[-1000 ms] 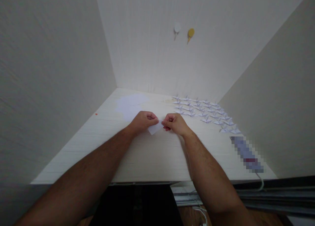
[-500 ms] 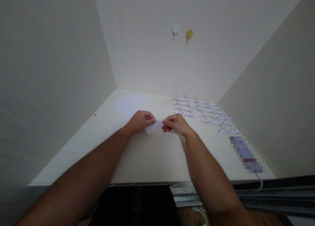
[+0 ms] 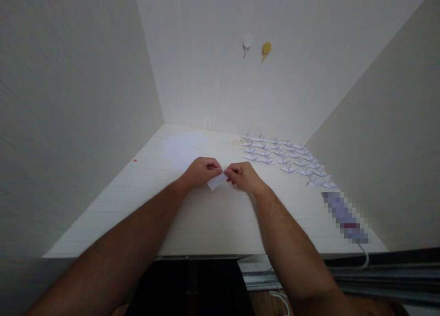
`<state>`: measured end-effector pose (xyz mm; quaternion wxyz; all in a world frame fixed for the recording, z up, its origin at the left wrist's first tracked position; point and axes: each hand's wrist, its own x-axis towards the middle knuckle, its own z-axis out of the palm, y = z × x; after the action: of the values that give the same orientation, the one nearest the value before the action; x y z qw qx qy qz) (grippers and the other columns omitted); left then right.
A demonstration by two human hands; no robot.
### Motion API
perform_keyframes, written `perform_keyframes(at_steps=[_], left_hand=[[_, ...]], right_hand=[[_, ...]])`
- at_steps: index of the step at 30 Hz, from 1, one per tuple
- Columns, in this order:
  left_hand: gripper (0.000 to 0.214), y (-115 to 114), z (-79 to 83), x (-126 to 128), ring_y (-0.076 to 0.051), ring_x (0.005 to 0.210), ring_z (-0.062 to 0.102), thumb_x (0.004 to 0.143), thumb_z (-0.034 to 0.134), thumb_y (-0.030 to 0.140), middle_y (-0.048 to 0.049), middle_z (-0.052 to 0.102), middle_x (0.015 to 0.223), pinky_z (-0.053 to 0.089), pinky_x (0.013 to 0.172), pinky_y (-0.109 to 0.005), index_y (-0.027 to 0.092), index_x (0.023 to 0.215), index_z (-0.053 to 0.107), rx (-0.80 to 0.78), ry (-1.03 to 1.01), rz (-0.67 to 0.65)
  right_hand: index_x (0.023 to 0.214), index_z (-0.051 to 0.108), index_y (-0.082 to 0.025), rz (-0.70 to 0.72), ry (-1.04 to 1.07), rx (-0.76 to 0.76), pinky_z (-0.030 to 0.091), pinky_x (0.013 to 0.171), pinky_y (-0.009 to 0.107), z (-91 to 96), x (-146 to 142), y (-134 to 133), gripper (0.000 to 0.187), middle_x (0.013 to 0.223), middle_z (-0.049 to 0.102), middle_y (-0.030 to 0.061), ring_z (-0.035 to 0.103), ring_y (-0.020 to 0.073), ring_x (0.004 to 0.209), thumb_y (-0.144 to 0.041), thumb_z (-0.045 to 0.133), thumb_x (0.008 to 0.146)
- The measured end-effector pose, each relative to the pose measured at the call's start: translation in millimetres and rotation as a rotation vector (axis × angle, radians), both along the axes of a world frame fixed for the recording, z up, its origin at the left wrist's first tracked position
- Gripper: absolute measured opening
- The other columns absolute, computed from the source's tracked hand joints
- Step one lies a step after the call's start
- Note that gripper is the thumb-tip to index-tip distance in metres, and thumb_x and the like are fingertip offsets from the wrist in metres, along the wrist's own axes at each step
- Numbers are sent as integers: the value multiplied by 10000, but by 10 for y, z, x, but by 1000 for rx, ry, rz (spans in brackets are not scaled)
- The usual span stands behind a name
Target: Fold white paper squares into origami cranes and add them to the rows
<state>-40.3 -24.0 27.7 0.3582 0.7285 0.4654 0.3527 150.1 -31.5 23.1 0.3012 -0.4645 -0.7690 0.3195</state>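
Observation:
A small piece of white paper [image 3: 216, 183] is pinched between my two hands above the middle of the table. My left hand [image 3: 203, 171] grips its upper left part, thumb on top and fingers curled beneath. Close beside it, my right hand [image 3: 242, 175] pinches the upper right edge with thumb and forefinger. One pointed corner of the paper hangs down toward me below the left thumb. The fingers cover much of the sheet, so I cannot make out all its folds.
Several folded paper cranes [image 3: 283, 153] stand in rows at the back right. White paper sheets [image 3: 182, 146] lie at the back left. A blurred-out object [image 3: 345, 217] with a white cable rests near the right edge. White hooks [image 3: 247, 41] and yellow hooks [image 3: 266, 48] hang on the wall.
My hands have come closer together, the left shifting slightly right, and less of the paper shows between them. The camera view has shifted a little.

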Motion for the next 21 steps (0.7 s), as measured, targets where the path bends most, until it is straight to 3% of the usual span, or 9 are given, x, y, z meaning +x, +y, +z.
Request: perform_keyframes(at_steps=[10,15,21], left_hand=[[109,-11,-41,16,-134,612,551,679,613,258,-12,650,642,399,589,-237,180,636,676,101,116,-53],[97,-29,-30,35,-129,595,554,667,604,232,1,641,602,397,576,-229,183,609,665,82,128,-50],[127,18,-18,-15,-140,591,573,657,642,280,-19,676,617,411,580,-244,169,630,698,11,72,66]], right_hand=[[537,512,-158,69,-117,116,219,474,213,-35,-42,-26,243,495,385,-56,327,64,494,-250,519,762],[513,498,-161,45,-182,197,197,487,229,-8,-78,-55,268,480,370,-54,303,69,499,-267,536,757],[542,564,-158,-31,-191,201,212,492,227,-3,-51,-1,335,487,444,-40,331,71,493,-328,532,829]])
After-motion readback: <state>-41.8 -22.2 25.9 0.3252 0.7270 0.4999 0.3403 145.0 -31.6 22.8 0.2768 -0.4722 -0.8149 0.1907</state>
